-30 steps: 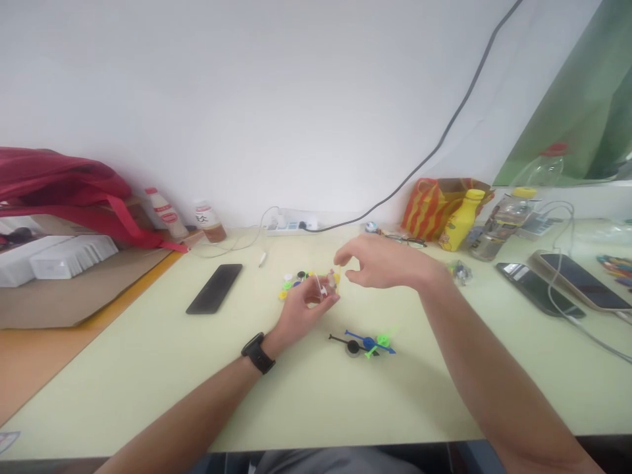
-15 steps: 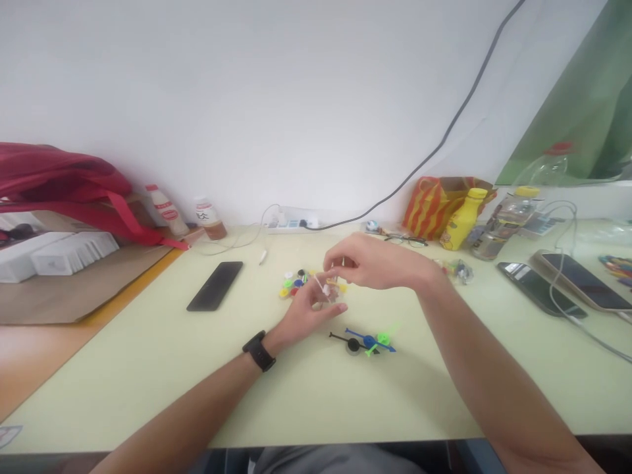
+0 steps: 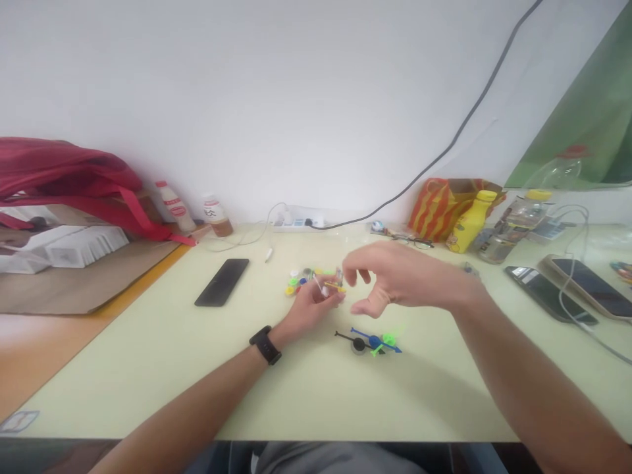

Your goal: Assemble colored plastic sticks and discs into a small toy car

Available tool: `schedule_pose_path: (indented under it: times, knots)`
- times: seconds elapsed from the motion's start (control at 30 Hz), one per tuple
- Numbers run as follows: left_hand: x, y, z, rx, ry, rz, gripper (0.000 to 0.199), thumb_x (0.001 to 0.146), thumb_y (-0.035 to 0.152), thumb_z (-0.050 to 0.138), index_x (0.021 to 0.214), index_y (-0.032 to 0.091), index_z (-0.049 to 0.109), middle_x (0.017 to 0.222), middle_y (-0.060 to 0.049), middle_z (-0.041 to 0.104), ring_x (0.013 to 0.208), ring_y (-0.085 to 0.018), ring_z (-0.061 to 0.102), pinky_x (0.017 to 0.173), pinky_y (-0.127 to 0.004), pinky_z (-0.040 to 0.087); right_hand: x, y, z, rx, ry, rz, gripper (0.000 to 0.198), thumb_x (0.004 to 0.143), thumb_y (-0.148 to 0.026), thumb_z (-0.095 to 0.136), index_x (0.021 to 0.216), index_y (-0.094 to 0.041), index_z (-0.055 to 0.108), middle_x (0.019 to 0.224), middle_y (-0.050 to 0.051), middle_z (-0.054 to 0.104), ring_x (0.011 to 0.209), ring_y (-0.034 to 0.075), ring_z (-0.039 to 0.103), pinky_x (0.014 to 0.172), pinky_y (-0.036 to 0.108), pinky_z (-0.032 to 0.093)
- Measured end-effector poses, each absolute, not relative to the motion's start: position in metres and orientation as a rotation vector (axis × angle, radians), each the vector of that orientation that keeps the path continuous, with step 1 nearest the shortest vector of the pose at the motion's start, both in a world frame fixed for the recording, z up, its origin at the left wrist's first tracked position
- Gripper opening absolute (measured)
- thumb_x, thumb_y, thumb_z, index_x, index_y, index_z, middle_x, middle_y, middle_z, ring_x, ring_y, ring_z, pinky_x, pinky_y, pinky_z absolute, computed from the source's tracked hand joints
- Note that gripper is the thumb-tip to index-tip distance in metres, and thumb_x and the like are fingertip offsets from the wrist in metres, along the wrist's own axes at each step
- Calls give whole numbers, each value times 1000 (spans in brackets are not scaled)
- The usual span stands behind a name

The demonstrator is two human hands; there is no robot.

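My left hand [image 3: 310, 305], with a black watch on its wrist, pinches a small white arrow spinner [image 3: 318, 286] between thumb and fingers. Just to the right, my right hand [image 3: 395, 276] hovers with thumb and curled fingers apart and nothing between them. Behind my left hand lies a heap of small coloured round plastic pieces [image 3: 293, 282], partly covered by the fingers; a yellow piece shows beside the fingertips. Nearer to me sit a black arrow spinner [image 3: 358, 345], a blue arrow spinner [image 3: 376, 342] and a green arrow spinner [image 3: 389, 340], close together.
A black phone [image 3: 222, 282] lies to the left. Along the wall stand bottles, a power strip [image 3: 296, 220], glasses [image 3: 413, 241] and a striped bag [image 3: 434, 207]. Two more phones with a white cable are at right; a cardboard sheet [image 3: 93, 276] and red bag [image 3: 69, 171] at left.
My right hand has pulled away to the right from my left hand, and its fingers have parted. My left thumb has closed towards the fingers. The whole view has shifted slightly.
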State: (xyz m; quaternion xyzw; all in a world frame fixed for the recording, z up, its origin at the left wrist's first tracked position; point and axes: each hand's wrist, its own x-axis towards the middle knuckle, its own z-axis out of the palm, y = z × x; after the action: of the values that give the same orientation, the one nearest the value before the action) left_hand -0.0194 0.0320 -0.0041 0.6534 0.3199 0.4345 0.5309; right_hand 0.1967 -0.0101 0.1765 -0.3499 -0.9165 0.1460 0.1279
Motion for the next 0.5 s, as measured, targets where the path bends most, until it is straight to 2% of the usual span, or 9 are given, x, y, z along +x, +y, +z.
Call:
schedule_pose_path:
  times: [0.1,0.23,0.3,0.4,0.5]
  knots:
    - [-19,31,-4,1578,747,1035,43,88,46,79,118,17,68,101,-9,73,89,-22,70,81,-33,54,197,-13,155,-1052,-2810,451,16,88,-25,56,74,-21,50,71,-2,53,65,15,41,62,29,24]
    - [-18,31,-6,1584,796,1027,45,89,45,78,122,17,66,100,-9,75,89,-22,71,83,-36,55,194,-22,120,-1087,-2863,592,13,92,-26,51,80,-21,49,77,0,58,66,16,48,63,29,28]
    - [-18,30,-7,1586,819,1021,47,88,45,78,124,17,65,99,-9,75,87,-22,71,81,-35,55,190,-27,103,-1084,-2839,560,13,96,-24,47,84,-21,51,83,1,63,70,17,53,64,29,31]
    - [-19,29,-8,1620,856,1017,48,88,45,79,125,18,65,93,-7,73,82,-20,69,74,-33,54,180,-33,82,-1013,-2886,474,9,96,-25,54,88,-20,55,92,5,68,81,21,61,69,31,36]
    - [-20,27,-6,1663,893,1002,49,87,45,79,125,17,65,87,-4,71,76,-18,67,68,-30,52,171,-37,74,-1027,-2929,403,14,95,-11,49,87,-18,57,90,6,69,80,21,63,70,32,38]
